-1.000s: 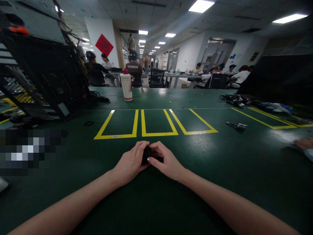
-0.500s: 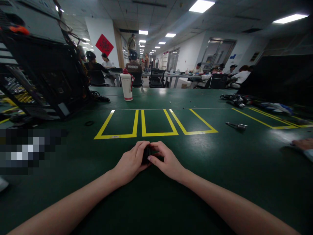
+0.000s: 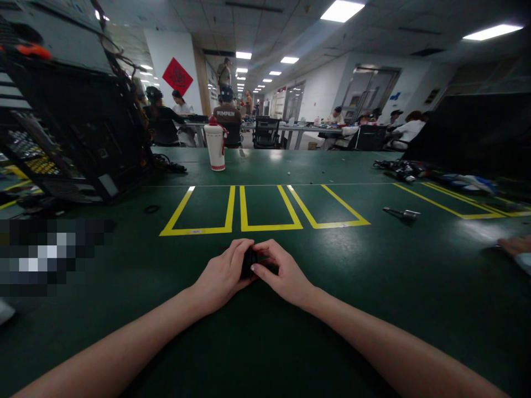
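Hands [image 3: 224,276] [image 3: 286,276] practically unmoved, small black object [image 3: 248,264], mostly hidden

I note open dark green tabletop [image 3: 365,276] between the bare right hand [image 3: 286,273] and another person's hand [image 3: 515,245] at the right edge; a slim metallic tool [image 3: 402,213] lies farther forward there, a low obstacle. Straight ahead, three flat yellow tape outlines [image 3: 271,227] leave passage above. Beyond them, left of centre, an upright white cup with a red lid [image 3: 215,146] obstructs. A bulky black metal computer case [image 3: 93,121] blocks far left. Between the right hand and the bare left hand [image 3: 222,276], a small black object [image 3: 248,263] fills the gap.
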Demonstrator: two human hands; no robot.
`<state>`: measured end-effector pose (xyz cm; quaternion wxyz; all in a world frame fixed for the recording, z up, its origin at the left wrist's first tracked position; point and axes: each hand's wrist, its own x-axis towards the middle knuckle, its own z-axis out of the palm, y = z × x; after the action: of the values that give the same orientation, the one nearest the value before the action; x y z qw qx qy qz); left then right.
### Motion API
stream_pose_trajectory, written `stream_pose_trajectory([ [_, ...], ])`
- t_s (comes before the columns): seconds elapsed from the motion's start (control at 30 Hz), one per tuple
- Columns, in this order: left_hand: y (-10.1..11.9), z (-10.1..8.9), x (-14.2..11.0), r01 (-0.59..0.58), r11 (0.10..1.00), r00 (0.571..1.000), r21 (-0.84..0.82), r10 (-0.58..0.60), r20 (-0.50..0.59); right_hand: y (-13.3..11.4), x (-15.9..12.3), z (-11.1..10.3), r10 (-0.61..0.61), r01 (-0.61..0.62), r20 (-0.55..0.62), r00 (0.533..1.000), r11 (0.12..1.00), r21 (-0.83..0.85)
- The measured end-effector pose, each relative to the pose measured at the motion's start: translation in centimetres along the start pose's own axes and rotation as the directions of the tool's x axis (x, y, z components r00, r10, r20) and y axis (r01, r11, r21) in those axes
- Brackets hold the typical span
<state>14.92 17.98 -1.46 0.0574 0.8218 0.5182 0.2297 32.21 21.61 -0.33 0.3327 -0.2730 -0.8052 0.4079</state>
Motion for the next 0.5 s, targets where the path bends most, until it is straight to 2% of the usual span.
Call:
stream_pose_trajectory([
  [0.5,0.03,-0.02,-0.01,0.001,1.000,1.000,0.000,-0.001,0.001,-0.06,-0.08,-0.04,-0.010,0.010,0.003,1.000,0.999,0.038],
])
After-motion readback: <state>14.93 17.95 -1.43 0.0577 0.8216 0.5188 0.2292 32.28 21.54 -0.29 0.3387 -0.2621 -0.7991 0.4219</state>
